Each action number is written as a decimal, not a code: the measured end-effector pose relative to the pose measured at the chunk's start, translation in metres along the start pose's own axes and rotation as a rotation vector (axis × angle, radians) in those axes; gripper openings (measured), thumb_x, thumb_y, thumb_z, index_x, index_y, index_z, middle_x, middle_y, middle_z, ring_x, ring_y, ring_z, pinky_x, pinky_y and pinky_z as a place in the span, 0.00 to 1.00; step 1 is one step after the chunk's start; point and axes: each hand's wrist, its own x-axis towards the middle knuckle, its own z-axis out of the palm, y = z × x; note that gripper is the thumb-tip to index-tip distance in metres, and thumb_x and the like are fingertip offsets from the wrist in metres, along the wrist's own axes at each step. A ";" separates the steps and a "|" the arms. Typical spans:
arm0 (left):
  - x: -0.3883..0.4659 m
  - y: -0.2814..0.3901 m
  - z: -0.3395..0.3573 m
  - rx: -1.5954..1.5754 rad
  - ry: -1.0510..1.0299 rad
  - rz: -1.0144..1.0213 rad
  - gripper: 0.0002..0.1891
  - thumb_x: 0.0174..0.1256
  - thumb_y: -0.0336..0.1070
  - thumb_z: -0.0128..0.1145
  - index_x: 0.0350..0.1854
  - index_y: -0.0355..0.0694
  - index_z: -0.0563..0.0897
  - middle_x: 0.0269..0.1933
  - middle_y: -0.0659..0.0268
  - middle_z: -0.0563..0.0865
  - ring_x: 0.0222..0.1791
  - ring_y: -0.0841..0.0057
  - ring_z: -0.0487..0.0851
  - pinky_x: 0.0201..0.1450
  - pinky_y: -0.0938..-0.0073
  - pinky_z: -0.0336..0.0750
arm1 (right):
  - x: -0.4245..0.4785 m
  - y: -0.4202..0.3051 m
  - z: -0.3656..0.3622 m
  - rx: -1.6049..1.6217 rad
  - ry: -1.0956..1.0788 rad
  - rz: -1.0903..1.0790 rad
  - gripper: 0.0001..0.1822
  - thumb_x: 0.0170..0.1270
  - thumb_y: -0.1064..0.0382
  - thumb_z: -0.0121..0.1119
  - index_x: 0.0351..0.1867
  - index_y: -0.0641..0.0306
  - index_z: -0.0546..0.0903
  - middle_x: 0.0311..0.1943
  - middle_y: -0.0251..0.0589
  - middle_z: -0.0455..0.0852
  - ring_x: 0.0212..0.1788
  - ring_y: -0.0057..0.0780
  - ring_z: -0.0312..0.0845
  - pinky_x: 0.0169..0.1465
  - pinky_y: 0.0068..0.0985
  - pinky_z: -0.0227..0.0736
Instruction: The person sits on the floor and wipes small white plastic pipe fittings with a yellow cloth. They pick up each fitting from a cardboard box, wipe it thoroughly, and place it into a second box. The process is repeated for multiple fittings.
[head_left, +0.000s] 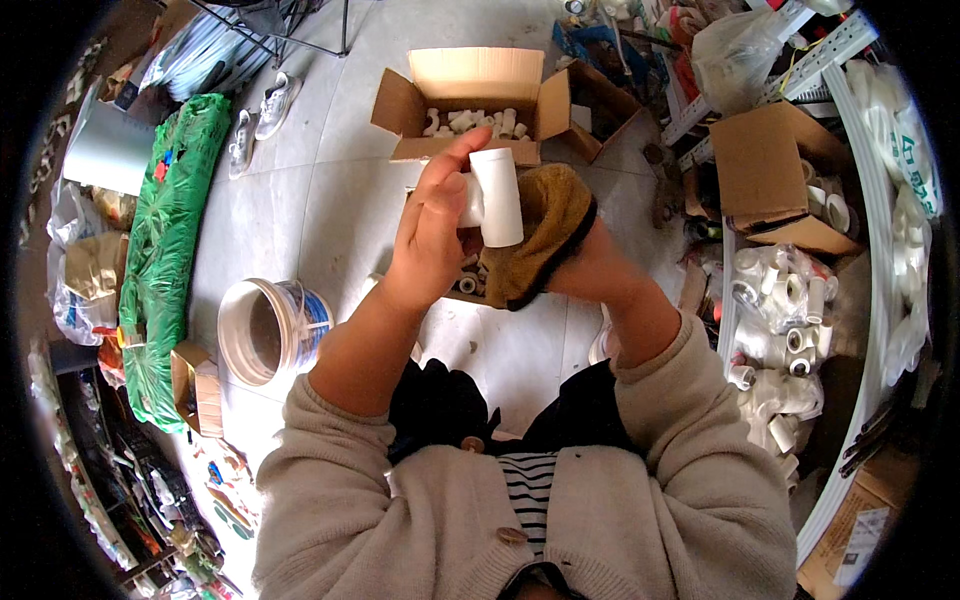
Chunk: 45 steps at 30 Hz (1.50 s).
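My left hand (431, 225) is raised before me, its fingers closed around the side branch of a white plastic pipe tee (498, 197). A brown cloth (541, 217) with a dark edge covers my right hand (592, 255) and lies close against the right of the tee; only the wrist and heel of the hand show. Whether the cloth is worn or gripped, I cannot tell. Below the hands, a cardboard box of small pipe fittings (469, 283) is mostly hidden. Farther off stands an open cardboard box (466, 150) holding white fittings.
A white plastic bucket (259, 330) stands at left, near a long green plastic-wrapped bundle (169, 262) and a pair of shoes (276, 105). To the right, a shelf holds bagged white fittings (784, 289) and a cardboard box (757, 161). A darker open box (600, 112) stands beyond.
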 end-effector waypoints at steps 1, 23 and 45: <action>0.000 0.001 -0.001 -0.038 -0.008 -0.016 0.29 0.60 0.55 0.36 0.59 0.38 0.62 0.38 0.68 0.74 0.29 0.85 0.69 0.29 0.87 0.62 | 0.001 -0.003 -0.002 0.121 -0.001 0.017 0.30 0.41 0.65 0.65 0.49 0.63 0.67 0.46 0.43 0.74 0.49 0.33 0.69 0.53 0.29 0.64; 0.010 -0.007 -0.015 -0.686 -0.098 -0.575 0.16 0.60 0.47 0.40 0.38 0.40 0.73 0.29 0.67 0.77 0.25 0.79 0.76 0.27 0.80 0.72 | 0.006 0.005 0.006 -0.334 0.118 -0.239 0.25 0.44 0.57 0.66 0.44 0.60 0.71 0.40 0.40 0.76 0.45 0.35 0.72 0.50 0.31 0.65; 0.016 -0.031 -0.002 -0.725 0.143 -0.538 0.17 0.65 0.44 0.36 0.45 0.37 0.70 0.40 0.60 0.77 0.42 0.71 0.77 0.48 0.70 0.71 | 0.010 0.015 0.003 -0.457 0.197 -0.208 0.17 0.48 0.64 0.61 0.41 0.62 0.74 0.42 0.41 0.75 0.46 0.36 0.70 0.52 0.30 0.64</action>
